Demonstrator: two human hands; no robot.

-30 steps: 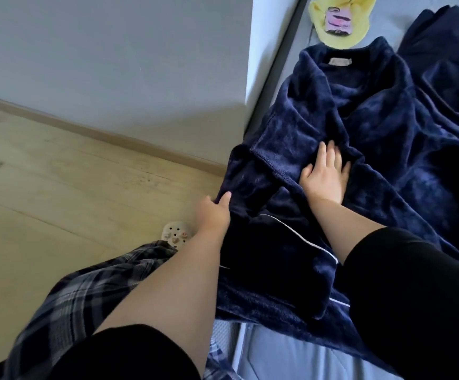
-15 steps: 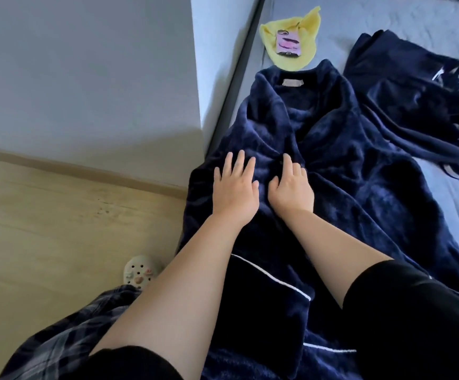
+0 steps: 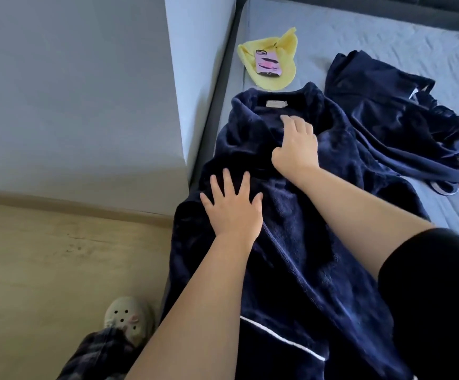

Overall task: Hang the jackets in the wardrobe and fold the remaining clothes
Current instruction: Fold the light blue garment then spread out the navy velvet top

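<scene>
From the head view, the folding looks barely begun: the fleece robe [image 3: 291, 242] lies spread lengthwise on the bed [image 3: 387, 37], its hem hanging over the edge, and a second dark garment [image 3: 403, 119] sits crumpled beside it, untouched. The left hand [image 3: 232, 209] presses flat on the robe, fingers [image 3: 228, 182] splayed; the right hand [image 3: 296, 146] rests near the collar, fingers loosely bent, gripping nothing

Plush, matt navy fleece robe [image 3: 291, 215] on smooth grey bedsheet [image 3: 387, 37], beside pale matt wood-grain floor [image 3: 44, 270]
</scene>
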